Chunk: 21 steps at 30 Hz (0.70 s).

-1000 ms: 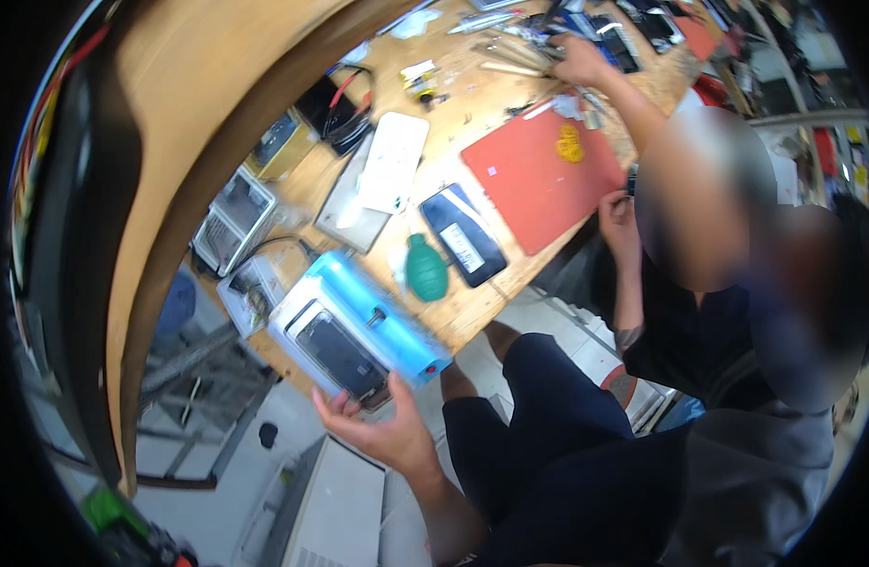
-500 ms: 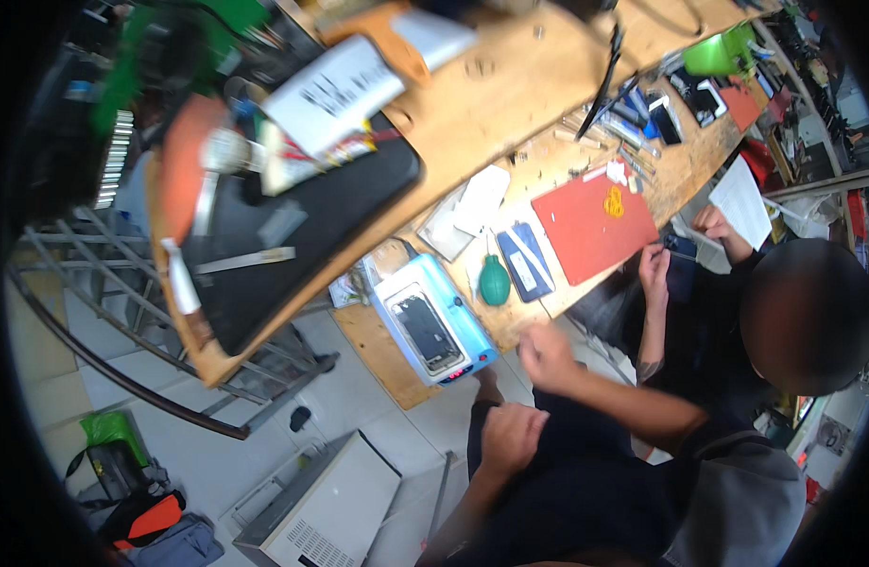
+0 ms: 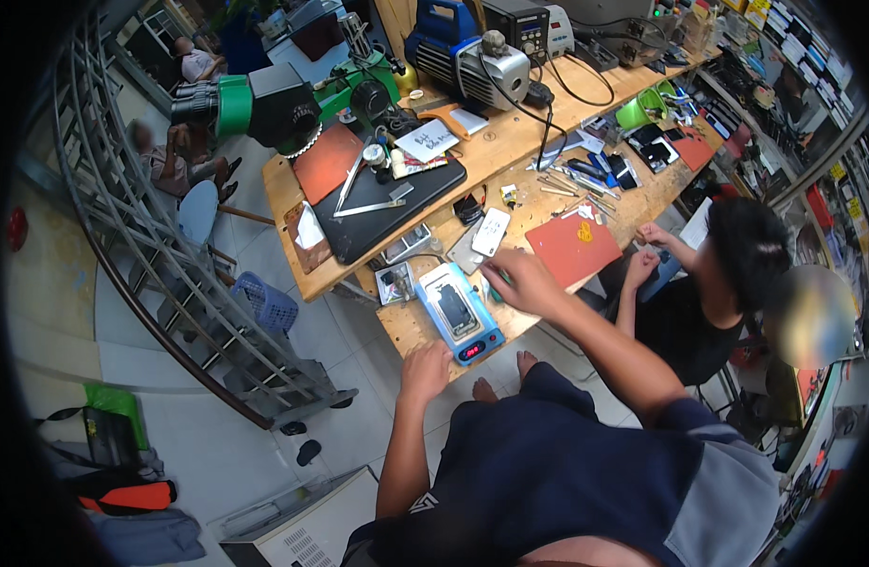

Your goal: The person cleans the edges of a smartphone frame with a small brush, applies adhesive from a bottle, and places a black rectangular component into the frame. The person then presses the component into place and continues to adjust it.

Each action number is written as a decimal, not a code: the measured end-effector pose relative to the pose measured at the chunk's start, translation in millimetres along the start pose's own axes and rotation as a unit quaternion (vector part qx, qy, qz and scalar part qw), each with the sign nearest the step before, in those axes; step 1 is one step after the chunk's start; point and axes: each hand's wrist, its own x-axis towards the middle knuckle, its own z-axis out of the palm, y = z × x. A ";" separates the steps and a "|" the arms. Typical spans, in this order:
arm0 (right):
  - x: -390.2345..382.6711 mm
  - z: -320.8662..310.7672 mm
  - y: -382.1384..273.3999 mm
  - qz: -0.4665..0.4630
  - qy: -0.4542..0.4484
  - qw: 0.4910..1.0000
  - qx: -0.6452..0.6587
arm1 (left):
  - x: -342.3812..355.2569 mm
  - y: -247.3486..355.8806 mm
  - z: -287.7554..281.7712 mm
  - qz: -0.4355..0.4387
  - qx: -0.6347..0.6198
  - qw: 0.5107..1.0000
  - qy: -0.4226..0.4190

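Phone repair bench, setup stage by the look of it. A blue heating plate (image 3: 461,317) sits at the near edge of the wooden bench (image 3: 510,151) with a dark phone (image 3: 453,310) lying flat on top, screen up.

Left hand (image 3: 425,367) rests on the bench edge just beside the plate's near end, fingers curled loosely, holding nothing I can see. Right hand (image 3: 527,282) is on the bench just right of the plate, fingers bent down over a small green thing; can't tell if it's gripped or only covered.

A red mat (image 3: 574,248) lies right of that hand; a white phone (image 3: 491,231) lies just beyond the plate.

Judgement: phone is placed on the heater, prying not started. Next move needs a thin tool in the right hand and the left steadying the plate.

A co-worker sits further right, hands at the bench edge.
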 end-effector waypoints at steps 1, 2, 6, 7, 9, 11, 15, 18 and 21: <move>39.3 6.0 -22.3 -0.075 0.052 0.996 0.001 | 0.7 5.1 -8.0 0.022 0.005 1.000 0.010; 73.3 10.7 -41.4 -0.128 0.054 0.990 -0.012 | 0.0 12.2 -8.7 0.042 -0.006 0.999 -0.016; 180.0 50.2 -92.2 -0.148 -0.043 0.970 -0.186 | -18.1 33.9 23.1 0.048 -0.087 0.989 -0.108; 197.3 59.7 -98.1 -0.122 -0.058 0.964 -0.229 | -23.2 33.1 31.0 0.038 -0.126 0.983 -0.130; 219.4 71.8 -102.8 -0.066 -0.129 0.950 -0.275 | -37.3 20.4 39.3 0.014 -0.133 0.977 -0.167; 231.7 78.5 -103.2 0.002 -0.223 0.934 -0.278 | -50.5 0.2 38.6 -0.026 -0.150 0.978 -0.144; 241.3 86.8 -95.5 -0.028 -0.251 0.927 -0.277 | -68.4 -36.5 28.8 -0.097 -0.216 0.970 0.046; 243.8 91.9 -94.0 -0.059 -0.297 0.898 -0.318 | -64.8 -48.6 23.4 -0.075 -0.244 0.957 0.137; 223.4 82.9 -106.7 -0.165 -0.179 0.924 -0.295 | -53.8 -45.4 21.7 -0.122 -0.270 0.940 0.171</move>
